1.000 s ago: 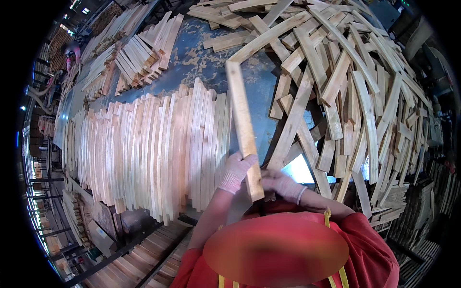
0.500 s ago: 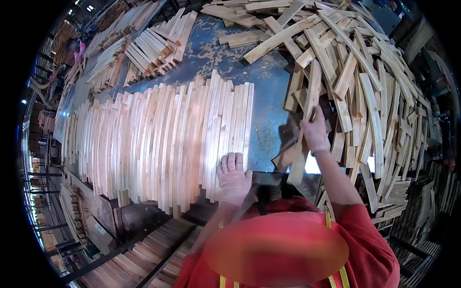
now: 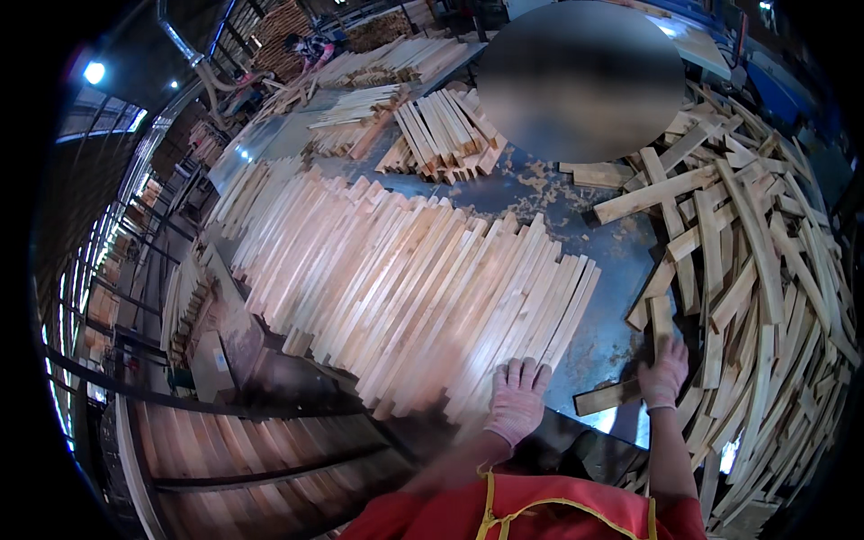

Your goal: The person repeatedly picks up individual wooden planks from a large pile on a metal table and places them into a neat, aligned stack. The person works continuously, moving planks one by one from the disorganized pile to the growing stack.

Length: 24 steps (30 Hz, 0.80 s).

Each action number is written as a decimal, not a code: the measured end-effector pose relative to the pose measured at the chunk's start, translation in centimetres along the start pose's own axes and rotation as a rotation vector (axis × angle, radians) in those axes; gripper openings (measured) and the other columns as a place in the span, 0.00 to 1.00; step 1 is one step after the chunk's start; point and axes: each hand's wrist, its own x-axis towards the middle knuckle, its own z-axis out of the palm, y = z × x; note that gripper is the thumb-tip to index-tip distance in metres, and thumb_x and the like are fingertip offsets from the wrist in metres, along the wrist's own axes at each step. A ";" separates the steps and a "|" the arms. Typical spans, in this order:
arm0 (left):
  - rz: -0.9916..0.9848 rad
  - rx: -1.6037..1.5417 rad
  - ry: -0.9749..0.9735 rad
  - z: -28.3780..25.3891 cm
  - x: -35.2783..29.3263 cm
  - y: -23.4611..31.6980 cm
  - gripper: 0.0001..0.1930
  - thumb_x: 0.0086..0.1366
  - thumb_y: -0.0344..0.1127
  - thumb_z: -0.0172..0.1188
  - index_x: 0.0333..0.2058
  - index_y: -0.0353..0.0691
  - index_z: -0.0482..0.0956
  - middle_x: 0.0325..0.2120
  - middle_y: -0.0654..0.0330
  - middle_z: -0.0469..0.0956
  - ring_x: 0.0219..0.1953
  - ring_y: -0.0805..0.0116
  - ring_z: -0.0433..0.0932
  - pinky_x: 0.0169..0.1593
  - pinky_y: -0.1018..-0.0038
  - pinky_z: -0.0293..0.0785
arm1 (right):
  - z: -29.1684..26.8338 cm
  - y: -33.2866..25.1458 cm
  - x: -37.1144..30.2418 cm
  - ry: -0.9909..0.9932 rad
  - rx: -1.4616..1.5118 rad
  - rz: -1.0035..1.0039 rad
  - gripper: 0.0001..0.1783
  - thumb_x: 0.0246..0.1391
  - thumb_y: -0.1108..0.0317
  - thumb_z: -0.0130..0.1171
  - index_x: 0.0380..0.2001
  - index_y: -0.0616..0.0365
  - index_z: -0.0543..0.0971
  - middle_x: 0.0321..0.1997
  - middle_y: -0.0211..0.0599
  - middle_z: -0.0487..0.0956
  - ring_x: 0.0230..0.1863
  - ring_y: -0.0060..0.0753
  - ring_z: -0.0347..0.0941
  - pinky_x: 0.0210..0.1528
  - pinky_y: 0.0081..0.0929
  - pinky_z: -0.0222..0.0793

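Note:
My left hand, in a pale glove, lies flat with fingers stretched over the near ends of a row of wooden slats at its right side. The slats lie side by side across the blue table. To the right, my gloved right hand has its fingers closed over the near end of a short wooden slat. Its underside is hidden by the hand. Just left of that hand lies another short wooden piece.
A loose heap of slats covers the right side. Smaller stacks lie at the back. Below the table's near edge, at left, are more boards. Another person is far back. A blurred oval hides part of the far table.
The view has turned, so the row appears farther right. My right hand no longer holds the long slat and is at a short one. My left hand stays on the row's near ends.

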 end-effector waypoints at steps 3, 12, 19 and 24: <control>-0.035 0.049 -0.057 1.6 1.4 0.9 0.40 0.65 0.54 0.62 0.72 0.41 0.66 0.68 0.50 0.66 0.72 0.46 0.60 0.77 0.46 0.50 | 1.6 5.2 -0.3 -0.186 0.045 0.058 0.46 0.50 0.67 0.71 0.73 0.56 0.66 0.55 0.56 0.79 0.58 0.62 0.75 0.61 0.52 0.74; -0.137 -0.978 -0.286 -1.9 5.3 14.3 0.55 0.64 0.58 0.71 0.79 0.41 0.51 0.72 0.40 0.65 0.71 0.42 0.69 0.72 0.57 0.69 | -3.6 -1.9 0.6 -0.228 1.227 0.023 0.44 0.58 0.71 0.65 0.77 0.64 0.63 0.70 0.58 0.75 0.68 0.49 0.75 0.71 0.37 0.70; -0.367 -0.644 0.003 0.3 7.4 10.0 0.43 0.64 0.46 0.63 0.76 0.39 0.61 0.57 0.37 0.79 0.56 0.42 0.81 0.61 0.52 0.76 | -10.5 7.8 12.8 0.252 0.171 -0.273 0.44 0.54 0.62 0.73 0.72 0.59 0.68 0.71 0.53 0.72 0.73 0.57 0.67 0.74 0.50 0.63; -0.226 0.041 0.087 2.8 4.4 5.2 0.42 0.64 0.49 0.63 0.74 0.40 0.62 0.71 0.46 0.63 0.73 0.42 0.61 0.71 0.44 0.60 | -11.5 14.1 14.2 -0.155 -0.125 0.058 0.44 0.51 0.66 0.72 0.72 0.53 0.68 0.76 0.49 0.68 0.76 0.59 0.62 0.74 0.50 0.66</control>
